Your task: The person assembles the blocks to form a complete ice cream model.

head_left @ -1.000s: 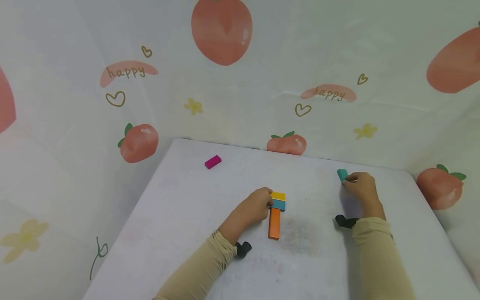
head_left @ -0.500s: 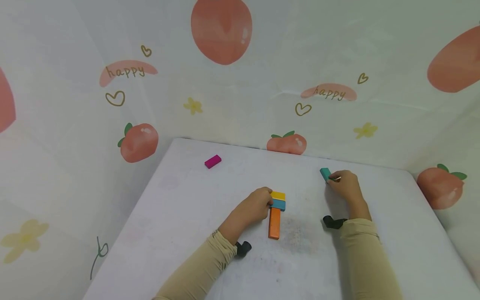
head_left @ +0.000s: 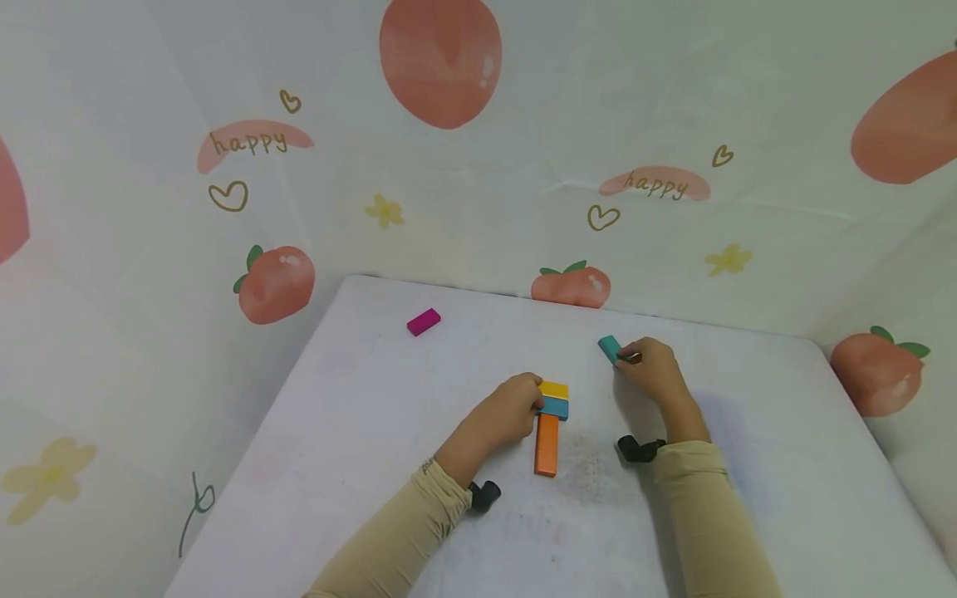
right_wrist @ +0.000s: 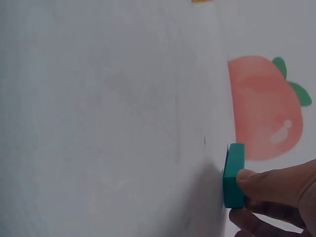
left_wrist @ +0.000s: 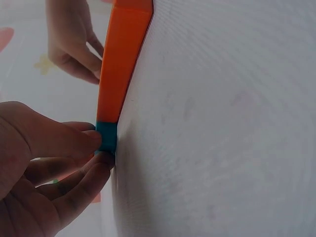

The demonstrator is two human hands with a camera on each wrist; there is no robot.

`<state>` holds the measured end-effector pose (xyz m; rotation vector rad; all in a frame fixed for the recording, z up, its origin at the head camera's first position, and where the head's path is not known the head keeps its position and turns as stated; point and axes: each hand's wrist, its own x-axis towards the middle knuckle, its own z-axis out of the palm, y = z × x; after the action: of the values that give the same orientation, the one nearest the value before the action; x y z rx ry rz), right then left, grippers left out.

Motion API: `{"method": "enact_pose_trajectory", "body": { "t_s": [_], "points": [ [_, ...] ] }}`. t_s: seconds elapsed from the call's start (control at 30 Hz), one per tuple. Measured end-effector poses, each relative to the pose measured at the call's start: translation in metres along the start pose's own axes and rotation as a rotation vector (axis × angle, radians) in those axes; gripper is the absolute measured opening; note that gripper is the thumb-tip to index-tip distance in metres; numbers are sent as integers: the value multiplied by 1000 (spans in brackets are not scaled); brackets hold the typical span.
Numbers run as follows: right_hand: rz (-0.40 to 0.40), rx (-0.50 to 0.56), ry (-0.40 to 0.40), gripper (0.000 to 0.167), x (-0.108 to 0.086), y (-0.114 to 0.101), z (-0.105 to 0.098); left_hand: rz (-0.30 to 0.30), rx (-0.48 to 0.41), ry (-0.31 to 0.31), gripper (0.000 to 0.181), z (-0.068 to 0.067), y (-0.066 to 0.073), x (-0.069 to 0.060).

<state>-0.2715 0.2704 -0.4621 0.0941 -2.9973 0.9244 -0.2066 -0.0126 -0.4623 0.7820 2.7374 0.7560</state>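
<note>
In the head view my left hand (head_left: pixel 497 415) pinches the left end of a blue block (head_left: pixel 555 408). The left wrist view shows the thumb and fingertips on that blue block (left_wrist: pixel 107 137), against the end of the orange block (left_wrist: pixel 123 59). A yellow block (head_left: pixel 556 390) lies along the blue one's far side, and the orange block runs from its near side like a stem. To the right of them, my right hand (head_left: pixel 654 370) pinches one end of a teal block (head_left: pixel 610 350). Seen from the right wrist, the teal block (right_wrist: pixel 234 175) sits between thumb and fingers, close to the table surface.
A magenta block (head_left: pixel 424 322) lies near the far left of the white table (head_left: pixel 359 399). Behind the table hangs a white cloth (head_left: pixel 478 208) printed with peaches and hearts. Black wrist devices (head_left: pixel 486 496) stick out by both sleeves.
My right hand has moved left with the teal block, closer to the joined blocks. The left hand and the blocks by it have stayed in place.
</note>
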Motion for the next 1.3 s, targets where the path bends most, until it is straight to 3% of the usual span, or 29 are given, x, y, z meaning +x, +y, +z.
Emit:
{"method": "enact_pose_trajectory", "body": {
  "t_s": [0.33, 0.63, 0.87, 1.3],
  "points": [
    [-47, -4, -36, 23, -5, -25, 21, 44, 21, 21, 22, 1, -1, 0],
    [-112, -5, -60, 20, -8, -40, 29, 26, 22, 3, 22, -1, 1, 1],
    [-98, -4, -113, 18, -10, -51, 35, 19, 20, -1, 22, -2, 1, 1],
    [-205, 43, -146, 13, -16, -66, 44, 38, 29, 3, 21, -2, 1, 1]
  ]
}}
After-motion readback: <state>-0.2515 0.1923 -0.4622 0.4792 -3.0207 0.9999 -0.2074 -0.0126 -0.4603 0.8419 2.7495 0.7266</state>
